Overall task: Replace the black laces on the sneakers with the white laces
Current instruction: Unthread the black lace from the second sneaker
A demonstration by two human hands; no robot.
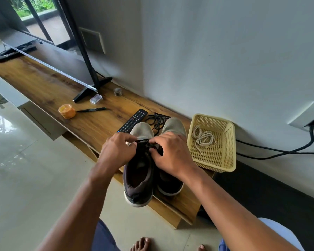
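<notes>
Bare toes (140, 244) nearest. Both hands, left hand (116, 151) and right hand (172, 154), pinch black lace (147, 144) on left sneaker (138, 180); white laces (203, 138) right of fingers. No legible writing.

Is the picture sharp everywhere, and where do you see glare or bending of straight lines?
Head view: soft daylight, no hard shadows; the hands and sneakers are fairly sharp; the floor shows bright glare at left; the wide lens bends the shelf and TV edges; the corners look smeared.
</notes>
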